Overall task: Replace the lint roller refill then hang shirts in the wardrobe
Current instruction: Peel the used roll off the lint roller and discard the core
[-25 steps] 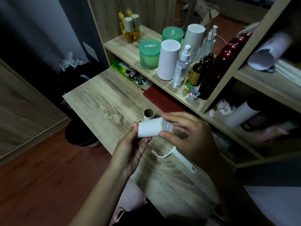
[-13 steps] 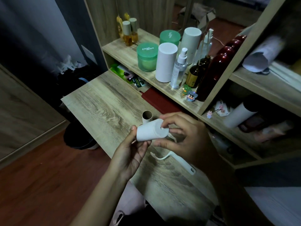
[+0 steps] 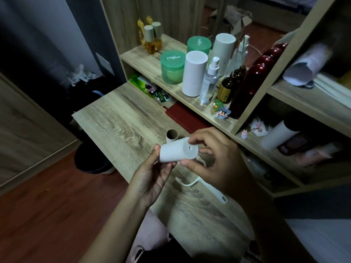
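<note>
The white cylindrical lint roller refill [image 3: 173, 151] is held in the air above the middle of the light wood-grain bench [image 3: 117, 126], lying roughly level, with its capped end, which has a small hole, turned toward the right hand.

- Left hand [image 3: 152, 177]: palm up beneath the refill. The thumb presses on the left end and the curled fingers [image 3: 170, 165] support the underside, so the roll is gripped.
- Right hand [image 3: 214, 162]: the forefinger rests on the upper rim of the capped end and the thumb on the lower rim, pinching that end. The other fingers are curled loosely behind.

The empty brown cardboard core [image 3: 171, 135] stands upright on the bench just behind the refill, near the edge that meets the shelf unit. The white plastic lint roller handle [image 3: 207, 187] lies flat on the bench below the right hand, toward the right edge, its hooked end pointing left.

On the wooden shelf [image 3: 144, 59] behind the bench stand two green lidded jars [image 3: 172, 67], two tall white cylinders [image 3: 193, 73] and a clear spray bottle [image 3: 209, 80].
</note>
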{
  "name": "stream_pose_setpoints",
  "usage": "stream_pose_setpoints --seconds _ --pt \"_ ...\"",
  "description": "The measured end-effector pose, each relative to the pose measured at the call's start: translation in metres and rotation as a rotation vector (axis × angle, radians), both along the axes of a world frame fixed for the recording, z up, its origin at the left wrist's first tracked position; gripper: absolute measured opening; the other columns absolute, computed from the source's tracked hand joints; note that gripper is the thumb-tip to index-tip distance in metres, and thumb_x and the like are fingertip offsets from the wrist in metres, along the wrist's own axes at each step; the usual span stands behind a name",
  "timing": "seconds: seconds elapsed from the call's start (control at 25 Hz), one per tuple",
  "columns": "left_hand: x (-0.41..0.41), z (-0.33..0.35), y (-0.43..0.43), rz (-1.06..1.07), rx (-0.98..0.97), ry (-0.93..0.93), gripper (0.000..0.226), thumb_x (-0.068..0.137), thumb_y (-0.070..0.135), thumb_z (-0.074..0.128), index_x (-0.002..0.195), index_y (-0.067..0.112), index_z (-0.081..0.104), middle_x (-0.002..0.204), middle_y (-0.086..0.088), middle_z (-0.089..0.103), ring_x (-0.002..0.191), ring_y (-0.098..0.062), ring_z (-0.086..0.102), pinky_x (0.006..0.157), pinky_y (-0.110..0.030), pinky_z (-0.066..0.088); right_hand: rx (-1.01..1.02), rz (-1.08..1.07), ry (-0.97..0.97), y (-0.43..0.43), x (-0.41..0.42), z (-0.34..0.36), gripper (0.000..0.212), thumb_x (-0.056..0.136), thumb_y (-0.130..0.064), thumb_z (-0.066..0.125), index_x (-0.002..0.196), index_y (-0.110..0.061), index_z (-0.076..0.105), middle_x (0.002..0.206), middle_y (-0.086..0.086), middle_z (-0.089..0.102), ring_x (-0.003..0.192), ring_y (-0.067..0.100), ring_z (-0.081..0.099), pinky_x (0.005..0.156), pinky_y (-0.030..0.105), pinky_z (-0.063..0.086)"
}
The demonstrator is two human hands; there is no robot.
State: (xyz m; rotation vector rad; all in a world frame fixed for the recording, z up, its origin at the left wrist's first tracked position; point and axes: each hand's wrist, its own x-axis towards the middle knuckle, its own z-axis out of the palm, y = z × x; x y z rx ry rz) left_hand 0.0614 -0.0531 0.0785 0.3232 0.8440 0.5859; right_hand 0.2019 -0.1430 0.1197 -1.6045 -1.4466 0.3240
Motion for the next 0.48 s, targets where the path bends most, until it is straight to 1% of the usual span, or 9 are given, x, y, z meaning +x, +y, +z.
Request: stream_pose_setpoints --seconds 0.08,0.16,0.24,0.36,0.48 --pt "-0.0016 0.0009 0.0012 0.000 0.066 0.035 0.022 0.089 0.028 0.054 0.091 0.009 0.066 0.073 -0.004 0.069 0.058 -0.009 0.066 0.052 -0.014 0.055 -0.046 0.006 0.001 -0.0014 0.0016 0.0012 0.040 0.066 -0.029 0.079 0.095 -0.010 0.060 0.097 -0.005 0.054 0.092 0.000 0.056 0.072 0.014 0.056" --pt "-0.0020 0.0014 0.0015 -0.002 0.104 0.064 0.022 0.089 0.028 0.054 0.091 0.011 0.068 0.073 -0.002 0.071 0.060 -0.009 0.068 0.052 -0.015 0.055 -0.083 0.010 0.039 -0.0026 0.0032 0.0028 0.040 0.063 -0.026 0.080 0.094 -0.012 0.058 0.094 -0.007 0.052 0.088 -0.002 0.054 0.070 0.016 0.056" --pt "-0.0016 0.0011 0.0008 -0.003 0.117 0.078 0.021 0.088 0.028 0.054 0.092 0.012 0.069 0.074 -0.001 0.072 0.062 -0.008 0.068 0.053 -0.015 0.055 -0.109 0.026 0.052 -0.0027 0.0045 0.0047 0.041 0.062 -0.023 0.081 0.094 -0.013 0.058 0.094 -0.010 0.051 0.087 -0.001 0.053 0.069 0.018 0.056" --pt "-0.0004 -0.0001 -0.0010 0.001 0.116 0.082 0.022 0.091 0.027 0.053 0.091 0.012 0.069 0.075 -0.001 0.072 0.065 -0.006 0.069 0.055 -0.015 0.055 -0.134 0.062 0.020 -0.0016 0.0059 0.0075 0.042 0.062 -0.021 0.082 0.095 -0.012 0.057 0.093 -0.011 0.049 0.086 0.000 0.052 0.069 0.021 0.056" --pt "0.0006 -0.0016 -0.0017 0.013 0.103 0.071 0.025 0.090 0.026 0.054 0.082 0.011 0.073 0.075 -0.003 0.072 0.065 -0.008 0.069 0.056 -0.016 0.056 -0.136 0.073 -0.024 -0.0005 0.0065 0.0094 0.044 0.063 -0.025 0.081 0.097 -0.013 0.056 0.094 -0.008 0.049 0.086 0.002 0.052 0.067 0.024 0.055"
